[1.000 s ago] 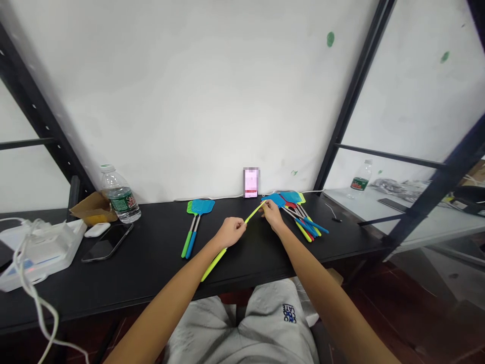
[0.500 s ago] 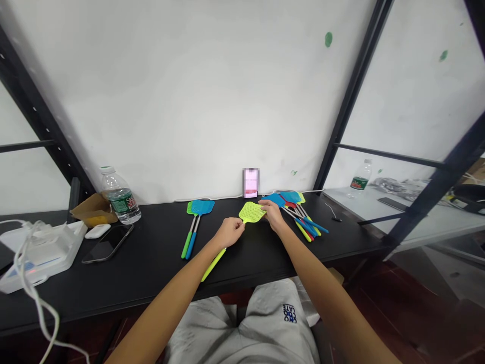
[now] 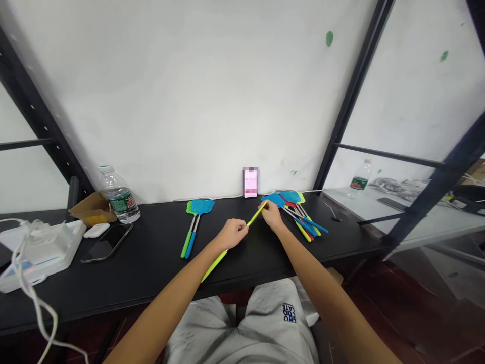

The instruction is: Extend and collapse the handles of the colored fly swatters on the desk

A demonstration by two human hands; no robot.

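Turned edge-on since earlier, the yellow-green swatter (image 3: 257, 213) spans both hands (image 3: 234, 233), pinched in each.

Grey bottoms (image 3: 265, 323) with dark blue lettering (image 3: 289, 313).

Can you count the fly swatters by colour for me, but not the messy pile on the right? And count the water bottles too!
Green plastic fly swatter: 1
Blue plastic fly swatter: 1
Yellow-green plastic fly swatter, held by the left hand and right hand: 1
Clear plastic water bottles with green labels: 2
Total: 5
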